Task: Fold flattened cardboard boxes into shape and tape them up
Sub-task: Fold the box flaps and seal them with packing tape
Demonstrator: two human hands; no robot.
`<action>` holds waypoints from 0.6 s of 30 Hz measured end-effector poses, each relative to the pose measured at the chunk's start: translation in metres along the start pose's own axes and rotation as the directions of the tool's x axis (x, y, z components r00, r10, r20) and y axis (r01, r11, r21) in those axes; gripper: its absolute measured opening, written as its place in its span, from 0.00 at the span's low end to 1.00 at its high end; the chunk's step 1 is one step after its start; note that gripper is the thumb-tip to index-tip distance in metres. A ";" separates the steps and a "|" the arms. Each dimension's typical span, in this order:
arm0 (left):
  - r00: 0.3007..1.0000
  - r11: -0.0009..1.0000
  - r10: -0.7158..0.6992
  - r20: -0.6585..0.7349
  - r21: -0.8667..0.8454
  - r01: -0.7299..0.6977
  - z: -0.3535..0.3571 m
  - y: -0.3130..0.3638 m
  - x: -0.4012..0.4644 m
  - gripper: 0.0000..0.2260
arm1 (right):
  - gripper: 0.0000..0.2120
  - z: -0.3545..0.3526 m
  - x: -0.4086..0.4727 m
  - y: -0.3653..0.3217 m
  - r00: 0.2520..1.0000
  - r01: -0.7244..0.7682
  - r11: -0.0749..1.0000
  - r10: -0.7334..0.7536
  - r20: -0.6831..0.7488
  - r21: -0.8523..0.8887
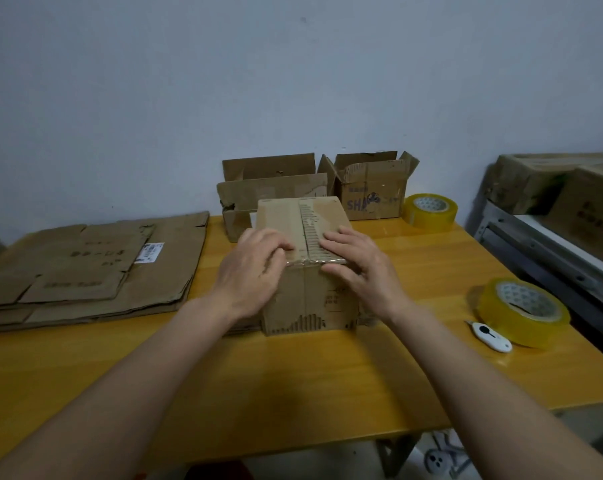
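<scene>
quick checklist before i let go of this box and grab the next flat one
1. Top flaps closed on the small brown cardboard box: ok, they meet along the centre seam.
2. Clear tape over the seam and front edge: ok, glossy strip visible.
3. Tape pressed down: cannot tell; left hand and right hand lie flat on it.
4. Stack of flattened brown cardboard available: ok, on the left.
5. Yellowish tape roll and white cutter nearby: ok, on the right.
6. Wooden table space in front: ok.
</scene>
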State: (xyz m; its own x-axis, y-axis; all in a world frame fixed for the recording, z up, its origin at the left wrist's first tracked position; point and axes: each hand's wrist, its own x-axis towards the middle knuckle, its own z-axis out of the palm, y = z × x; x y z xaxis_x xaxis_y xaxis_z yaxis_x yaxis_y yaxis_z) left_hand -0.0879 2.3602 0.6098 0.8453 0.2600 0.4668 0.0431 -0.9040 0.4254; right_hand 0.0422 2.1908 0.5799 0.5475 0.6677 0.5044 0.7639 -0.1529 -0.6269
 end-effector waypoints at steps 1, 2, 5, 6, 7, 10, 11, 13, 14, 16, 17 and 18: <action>0.997 0.995 -0.070 -0.038 -0.077 0.067 -0.002 -0.007 -0.005 0.19 | 0.21 -0.004 0.000 0.001 1.000 -0.010 1.000 0.010 0.012 0.029; 0.991 0.979 -0.129 -0.044 -0.163 0.121 -0.002 -0.013 -0.011 0.19 | 0.22 -0.007 0.001 0.001 0.999 -0.021 0.999 0.020 0.037 0.031; 0.986 0.946 -0.166 -0.027 -0.287 0.152 0.001 -0.023 -0.024 0.17 | 0.26 -0.010 0.013 -0.011 0.994 -0.014 0.975 0.038 0.107 -0.220; 0.986 0.943 -0.162 -0.027 -0.299 0.147 0.002 -0.024 -0.024 0.17 | 0.31 -0.007 0.018 -0.018 0.993 0.008 0.936 0.033 0.113 -0.351; 0.987 0.938 -0.159 -0.024 -0.314 0.144 0.002 -0.025 -0.023 0.17 | 0.35 -0.002 0.021 -0.025 0.994 0.031 0.893 0.020 0.107 -0.450; 0.989 0.934 -0.145 -0.014 -0.333 0.132 0.000 -0.028 -0.020 0.18 | 0.30 0.012 0.024 -0.036 0.995 0.096 0.827 -0.062 0.079 -0.554; 0.991 0.940 -0.134 -0.013 -0.318 0.123 -0.002 -0.030 -0.020 0.18 | 0.27 0.012 0.023 -0.036 0.994 0.109 0.827 -0.076 0.082 -0.552; 0.994 0.949 -0.108 -0.013 -0.301 0.099 -0.003 -0.031 -0.020 0.18 | 0.25 0.007 0.024 -0.033 0.993 0.101 0.843 -0.051 0.108 -0.528; 0.995 0.947 -0.103 -0.017 -0.307 0.093 -0.003 -0.032 -0.020 0.18 | 0.26 0.008 0.025 -0.034 0.992 0.078 0.852 -0.017 0.123 -0.517; 0.994 0.942 -0.105 -0.027 -0.324 0.091 -0.003 -0.033 -0.020 0.20 | 0.31 0.016 0.031 -0.044 0.991 0.034 0.853 0.038 0.127 -0.520; 0.994 0.940 -0.107 -0.032 -0.328 0.090 -0.002 -0.033 -0.020 0.21 | 0.33 0.022 0.033 -0.050 0.993 0.015 0.847 0.051 0.110 -0.531; 0.993 0.940 -0.107 -0.040 -0.330 0.088 -0.001 -0.034 -0.020 0.22 | 0.34 0.028 0.034 -0.056 0.995 0.004 0.839 0.050 0.085 -0.543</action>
State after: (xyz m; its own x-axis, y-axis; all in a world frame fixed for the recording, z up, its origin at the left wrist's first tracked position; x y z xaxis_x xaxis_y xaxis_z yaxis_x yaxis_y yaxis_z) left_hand -0.1070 2.3861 0.5868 0.8137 0.3685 0.4496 -0.0609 -0.7151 0.6964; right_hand 0.0086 2.2418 0.6153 0.5539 0.7185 0.4206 0.8292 -0.5214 -0.2014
